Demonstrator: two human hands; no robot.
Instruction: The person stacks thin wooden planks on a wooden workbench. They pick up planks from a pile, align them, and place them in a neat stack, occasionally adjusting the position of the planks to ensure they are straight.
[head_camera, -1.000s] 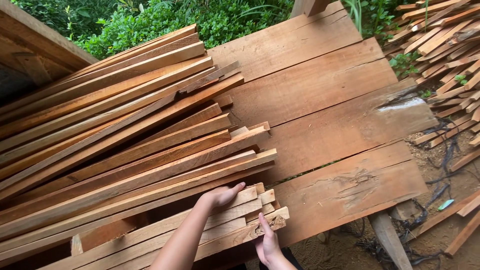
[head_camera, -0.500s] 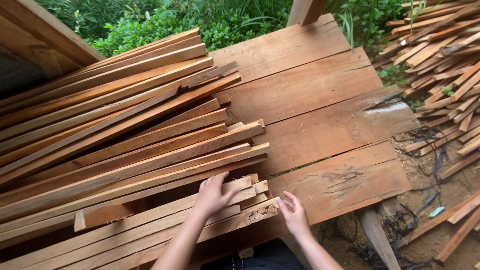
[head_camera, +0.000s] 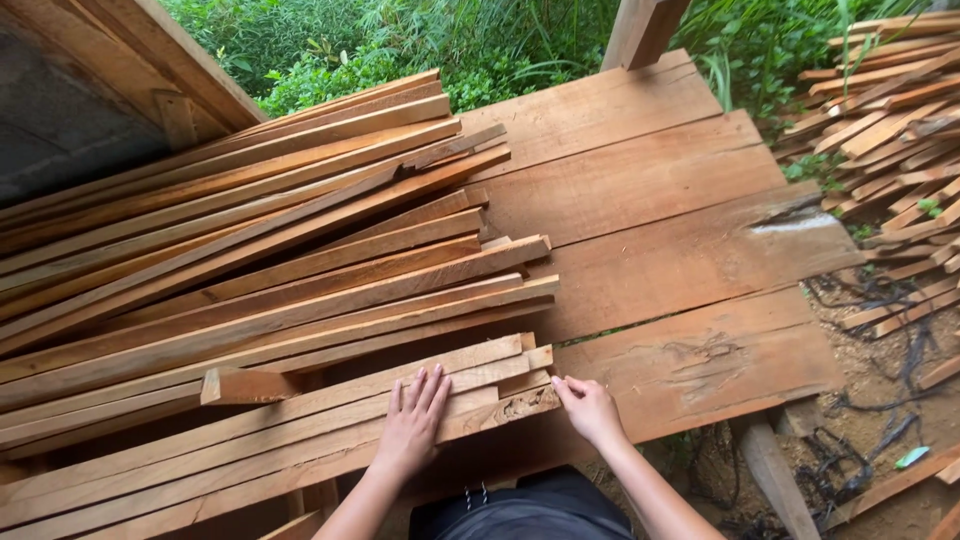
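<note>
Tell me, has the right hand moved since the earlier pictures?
Yes. The right hand has come up from below the near slat bundle to touch the slat ends, beside the wide platform planks.

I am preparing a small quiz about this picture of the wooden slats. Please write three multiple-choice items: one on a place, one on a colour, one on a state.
1. Where does the left hand rest?
A. flat on top of the nearest slats
B. on the ground
C. on the green plants

2. What colour are the wide planks of the platform?
A. blue
B. reddish brown
C. white

3. How is the right hand placed?
A. raised in the air
B. closed around a hammer
C. fingers at the end of the nearest slats

Key: 1 A, the palm lies spread on the slats; 2 B, the boards show reddish brown wood; 3 C, its fingertips touch the slat ends by the platform edge.
</note>
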